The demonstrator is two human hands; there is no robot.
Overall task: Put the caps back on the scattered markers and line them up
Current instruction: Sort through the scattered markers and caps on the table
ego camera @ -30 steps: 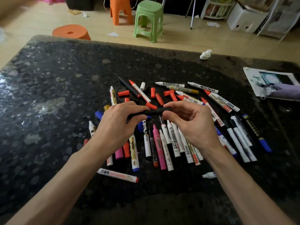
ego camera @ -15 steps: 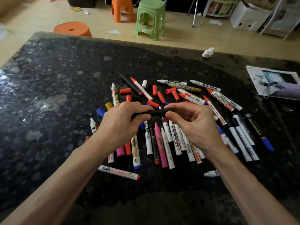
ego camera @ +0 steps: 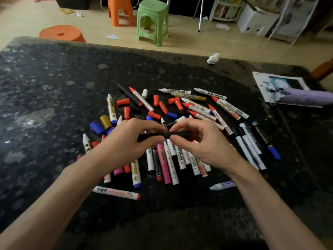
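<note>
Between both hands, the black marker (ego camera: 163, 136) is now held level; left hand (ego camera: 126, 143) grips barrel, right hand (ego camera: 200, 141) pinches cap end, closer than 1 s ago; prob. capped; loose red caps (ego camera: 163, 107) just beyond.

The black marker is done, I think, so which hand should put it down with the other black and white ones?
Probably the right hand. It grips the black marker at the end nearer that row of black-and-white markers, which lies on its side. The left hand would have to cross over.
</note>
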